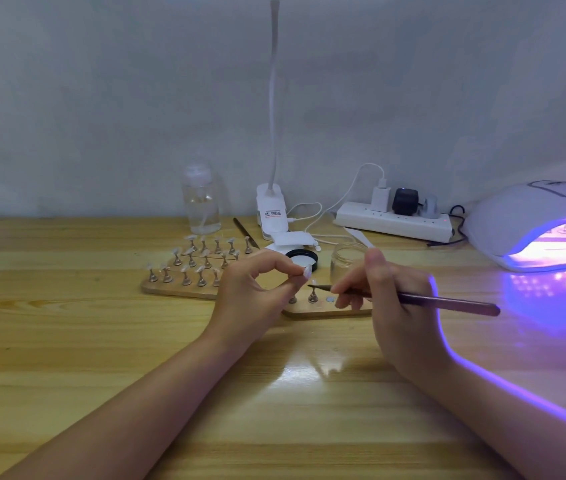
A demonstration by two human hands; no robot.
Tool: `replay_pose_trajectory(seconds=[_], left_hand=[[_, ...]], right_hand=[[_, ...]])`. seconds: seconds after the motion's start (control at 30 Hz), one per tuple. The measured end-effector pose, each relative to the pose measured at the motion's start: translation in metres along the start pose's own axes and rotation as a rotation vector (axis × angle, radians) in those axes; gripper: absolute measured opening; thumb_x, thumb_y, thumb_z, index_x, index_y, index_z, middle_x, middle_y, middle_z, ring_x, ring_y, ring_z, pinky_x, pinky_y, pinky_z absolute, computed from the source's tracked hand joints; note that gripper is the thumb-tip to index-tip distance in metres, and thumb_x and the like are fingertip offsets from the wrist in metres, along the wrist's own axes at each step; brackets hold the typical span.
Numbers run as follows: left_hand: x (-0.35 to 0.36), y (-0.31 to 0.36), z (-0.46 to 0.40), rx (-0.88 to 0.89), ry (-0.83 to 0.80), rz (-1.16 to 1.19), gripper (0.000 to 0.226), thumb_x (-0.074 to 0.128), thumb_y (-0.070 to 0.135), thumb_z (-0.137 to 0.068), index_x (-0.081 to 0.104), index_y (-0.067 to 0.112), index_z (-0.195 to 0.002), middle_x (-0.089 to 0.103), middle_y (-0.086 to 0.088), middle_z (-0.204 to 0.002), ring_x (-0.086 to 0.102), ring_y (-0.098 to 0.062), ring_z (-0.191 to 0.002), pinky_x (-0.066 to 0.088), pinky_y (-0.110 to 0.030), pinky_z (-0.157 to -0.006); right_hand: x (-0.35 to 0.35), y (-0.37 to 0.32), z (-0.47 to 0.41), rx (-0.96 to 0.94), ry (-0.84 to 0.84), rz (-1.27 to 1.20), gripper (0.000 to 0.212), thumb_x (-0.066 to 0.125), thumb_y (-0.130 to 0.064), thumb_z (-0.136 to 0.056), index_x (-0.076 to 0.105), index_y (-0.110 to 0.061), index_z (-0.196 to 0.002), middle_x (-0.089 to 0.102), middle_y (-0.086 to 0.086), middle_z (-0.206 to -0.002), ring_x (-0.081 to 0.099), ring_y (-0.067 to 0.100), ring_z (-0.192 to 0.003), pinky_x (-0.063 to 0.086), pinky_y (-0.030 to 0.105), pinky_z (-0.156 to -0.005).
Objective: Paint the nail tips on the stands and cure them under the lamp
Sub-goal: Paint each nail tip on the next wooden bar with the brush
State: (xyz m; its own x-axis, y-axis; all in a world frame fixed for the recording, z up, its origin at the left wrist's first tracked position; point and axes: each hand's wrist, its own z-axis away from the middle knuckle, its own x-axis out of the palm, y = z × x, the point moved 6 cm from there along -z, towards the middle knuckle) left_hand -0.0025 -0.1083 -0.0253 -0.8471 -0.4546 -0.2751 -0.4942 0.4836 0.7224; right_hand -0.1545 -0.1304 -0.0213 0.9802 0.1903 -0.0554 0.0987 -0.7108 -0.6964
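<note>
1. The curing lamp (pixel 534 230) is cut off by the right edge.
2. The left hand (pixel 257 292) hides part of the wooden board (pixel 326 311).
3. The lamp's display digits are too blurred to read.

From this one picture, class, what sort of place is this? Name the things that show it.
Probably a home or small-studio nail-art desk: rows of nail tips on stands, a curing lamp glowing purple, and a brush held in the right hand.
</note>
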Motion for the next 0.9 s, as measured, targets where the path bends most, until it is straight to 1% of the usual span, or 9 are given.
replay_pose_trajectory(seconds=[0.13,0.27,0.37,0.47,0.57,0.63,0.73,0.83,0.9], left_hand=[[-0.0006,-0.0018,-0.0004,0.003,-0.003,-0.008,0.011,0.075,0.003,-0.07,0.07,0.013,-0.073,0.066,0.002,-0.074,0.06,-0.004,-0.075,0.04,-0.007,-0.071],[-0.0006,-0.0033,-0.0006,-0.004,0.006,-0.002,0.014,0.075,0.002,-0.07,0.07,0.016,-0.073,0.066,-0.002,-0.074,0.06,-0.009,-0.076,0.041,-0.007,-0.068],[-0.001,-0.0032,-0.0008,0.003,-0.002,-0.016,0.017,0.075,0.004,-0.07,0.069,0.019,-0.073,0.066,0.001,-0.074,0.06,-0.008,-0.076,0.041,-0.008,-0.07],[-0.0016,-0.0024,-0.0004,-0.001,0.002,-0.009,0.023,0.075,0.003,-0.069,0.068,0.024,-0.072,0.065,0.001,-0.074,0.06,-0.008,-0.075,0.042,-0.007,-0.066],[-0.0015,-0.0016,-0.0008,-0.006,0.007,-0.021,0.025,0.076,0.004,-0.07,0.067,0.028,-0.071,0.065,0.003,-0.074,0.06,-0.008,-0.075,0.042,-0.008,-0.068],[-0.0017,-0.0018,-0.0006,-0.013,0.006,-0.027,0.024,0.076,0.005,-0.069,0.067,0.027,-0.071,0.065,0.004,-0.074,0.06,-0.01,-0.076,0.043,-0.01,-0.07],[-0.0019,-0.0019,0.0001,-0.028,0.005,-0.025,0.021,0.076,0.005,-0.069,0.068,0.024,-0.072,0.066,0.002,-0.075,0.061,-0.012,-0.078,0.045,-0.014,-0.074],[-0.0029,-0.0022,0.0,-0.029,0.014,-0.031,0.02,0.076,0.005,-0.069,0.068,0.023,-0.072,0.066,0.002,-0.075,0.061,-0.01,-0.077,0.043,-0.012,-0.073],[-0.0033,-0.0014,0.0005,-0.021,0.018,-0.024,0.021,0.076,0.004,-0.069,0.069,0.023,-0.072,0.066,0.001,-0.074,0.06,-0.009,-0.076,0.042,-0.009,-0.072]], right_hand=[[0.0001,-0.0011,-0.0011,-0.014,-0.009,0.084,0.043,0.035,-0.038,-0.089,0.067,-0.018,-0.068,0.062,-0.01,-0.057,0.058,0.001,-0.056,0.04,0.01,-0.059],[0.0006,0.0005,0.0006,0.024,-0.012,0.011,0.045,0.037,-0.042,-0.087,0.066,-0.02,-0.06,0.062,-0.005,-0.052,0.057,0.004,-0.051,0.043,0.014,-0.055],[0.0002,-0.0015,-0.0014,-0.012,-0.004,0.071,0.042,0.036,-0.039,-0.088,0.066,-0.02,-0.067,0.062,-0.008,-0.056,0.058,0.003,-0.056,0.043,0.013,-0.058],[0.0015,0.0032,-0.0011,0.059,-0.016,0.026,0.047,0.037,-0.045,-0.086,0.066,-0.018,-0.061,0.062,-0.006,-0.052,0.057,0.004,-0.05,0.043,0.014,-0.055],[-0.002,0.0,-0.0013,0.021,0.023,0.008,0.044,0.038,-0.041,-0.088,0.066,-0.019,-0.062,0.062,-0.003,-0.053,0.057,0.006,-0.051,0.044,0.017,-0.054],[-0.0009,0.0009,-0.0018,0.031,0.004,0.049,0.039,0.042,-0.037,-0.091,0.067,-0.02,-0.066,0.064,-0.002,-0.057,0.059,0.007,-0.055,0.046,0.019,-0.057],[-0.0001,0.0032,-0.0008,0.085,0.006,0.003,0.044,0.044,-0.037,-0.09,0.066,-0.017,-0.059,0.063,-0.004,-0.052,0.058,0.007,-0.049,0.045,0.017,-0.053],[-0.0009,-0.002,-0.0018,0.02,0.022,0.049,0.04,0.041,-0.039,-0.09,0.066,-0.02,-0.065,0.064,-0.007,-0.056,0.059,0.003,-0.055,0.045,0.016,-0.056],[0.0002,0.0016,-0.0017,0.054,0.0,0.061,0.039,0.044,-0.037,-0.091,0.067,-0.019,-0.065,0.065,-0.004,-0.057,0.06,0.003,-0.056,0.045,0.016,-0.057]])
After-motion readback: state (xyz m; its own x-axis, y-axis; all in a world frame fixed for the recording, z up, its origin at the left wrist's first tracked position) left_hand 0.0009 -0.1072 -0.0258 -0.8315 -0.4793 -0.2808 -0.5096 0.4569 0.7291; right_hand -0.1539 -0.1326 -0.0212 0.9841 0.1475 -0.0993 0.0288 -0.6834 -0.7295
